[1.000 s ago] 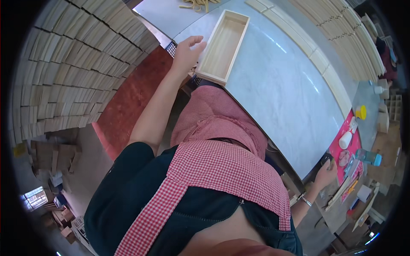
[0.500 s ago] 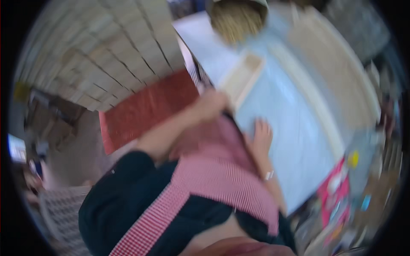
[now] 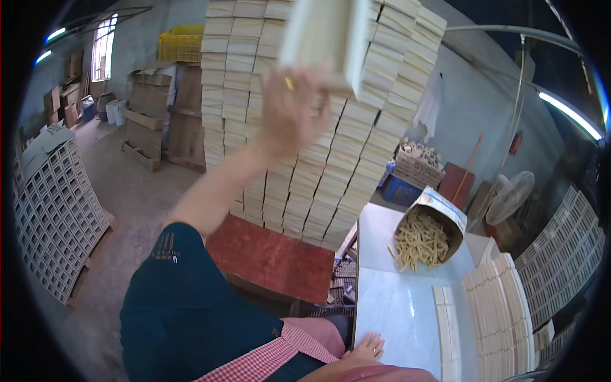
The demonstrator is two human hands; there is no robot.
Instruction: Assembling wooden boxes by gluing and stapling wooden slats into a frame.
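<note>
My left hand is raised at the end of an outstretched arm. It grips the near end of a long, pale wooden tray with raised sides, slightly blurred by motion. Behind the tray rises a tall stack of similar pale pieces in close columns, standing on a red bench. Whether the tray touches the stack I cannot tell. Down at the lower right, my right hand lies flat near the edge of the white tabletop, fingers stretched out, holding nothing.
An open carton lies tipped on the table, pale strips spilling from its mouth. Beside it are a long pale strip and bundled thin boards. Grid racks stand at left; a white fan is at right.
My view has swung up and left toward the stack. My left hand has lifted the tray from over the table to in front of the stack. The right hand stays on the tabletop.
</note>
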